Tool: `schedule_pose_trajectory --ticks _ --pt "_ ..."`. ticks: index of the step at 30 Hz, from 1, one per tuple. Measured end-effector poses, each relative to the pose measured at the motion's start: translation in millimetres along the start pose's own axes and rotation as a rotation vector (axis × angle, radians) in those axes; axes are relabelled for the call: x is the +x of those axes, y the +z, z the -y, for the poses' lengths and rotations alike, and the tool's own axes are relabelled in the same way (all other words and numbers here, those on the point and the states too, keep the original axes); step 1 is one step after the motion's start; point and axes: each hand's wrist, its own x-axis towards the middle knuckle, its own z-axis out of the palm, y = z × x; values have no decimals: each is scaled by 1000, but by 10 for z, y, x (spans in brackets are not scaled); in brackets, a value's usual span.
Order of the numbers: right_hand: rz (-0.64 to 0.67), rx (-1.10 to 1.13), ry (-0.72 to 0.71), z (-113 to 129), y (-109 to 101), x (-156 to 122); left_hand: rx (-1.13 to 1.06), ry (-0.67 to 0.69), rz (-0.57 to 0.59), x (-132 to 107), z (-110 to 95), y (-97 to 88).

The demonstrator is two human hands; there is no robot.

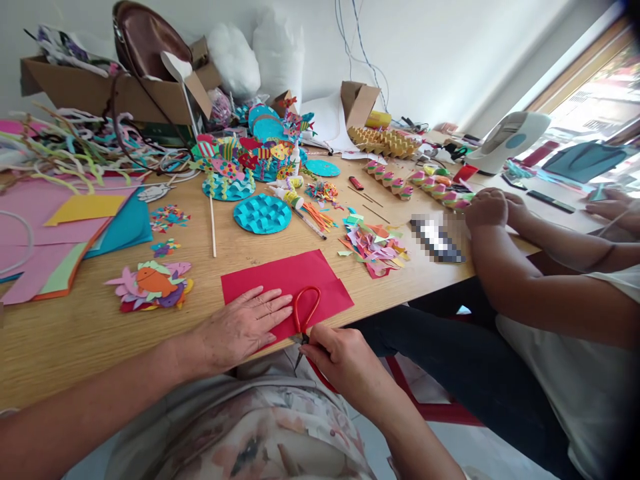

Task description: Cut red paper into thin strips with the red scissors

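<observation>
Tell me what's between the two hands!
In the head view, a red loop of the scissors shows between the left hand and the right hand, which grips them. Red paper shows through the loop.

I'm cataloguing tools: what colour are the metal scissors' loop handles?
Red loop handles, clearest in the head view.

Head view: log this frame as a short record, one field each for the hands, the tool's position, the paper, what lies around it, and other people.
left hand: palm down, fingers spread on the red paper
right hand: gripping red-handled scissors
tool position: one handle loop over the paper, blades pointing downward
paper position: at the near edge of the table
left of paper: fish cutouts, piled
beyond paper: turquoise disc
right, farther back: paper scraps
other people: a co-worker's hand at right
</observation>
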Motion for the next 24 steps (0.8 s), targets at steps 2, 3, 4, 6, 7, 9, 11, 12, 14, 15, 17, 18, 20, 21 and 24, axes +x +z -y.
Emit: schedule_pose_trajectory --ticks 2,3,4,6,7,9,11,12,14,15,17,18,20,21,24 --pt "-9 -17 -7 12 9 28 3 -4 8 17 -5 -12" --pt "-14 -25 -14 21 13 42 4 -3 12 24 -7 -17" --pt "-17 -31 -21 30 15 52 5 -3 14 28 -9 -22" --pt "-12 -32 -32 49 13 59 3 -3 12 32 -15 -28" --pt "-4 -29 -35 57 10 54 0 -3 9 33 -18 -29" --pt "21 -18 -36 69 0 37 -12 -1 0 34 -21 -25" --pt "37 -6 -32 75 -9 21 -28 -4 -4 35 -13 -17" --pt "38 0 -28 76 -10 16 -36 -7 -2 33 -2 -13" --pt "32 10 -22 70 -6 13 -53 2 2 21 33 -11" --pt "28 11 -21 65 -2 13 -58 13 5 7 55 -14" --pt "17 8 -28 51 10 12 -57 38 12 -34 99 -29" --pt "15 7 -33 43 15 12 -52 45 15 -60 116 -38" --pt "13 6 -41 33 22 11 -40 42 26 -112 135 -52" --pt "13 4 -42 31 23 14 -35 38 28 -132 137 -54" --pt "13 -4 -51 40 24 38 -28 26 33 -158 121 -44"
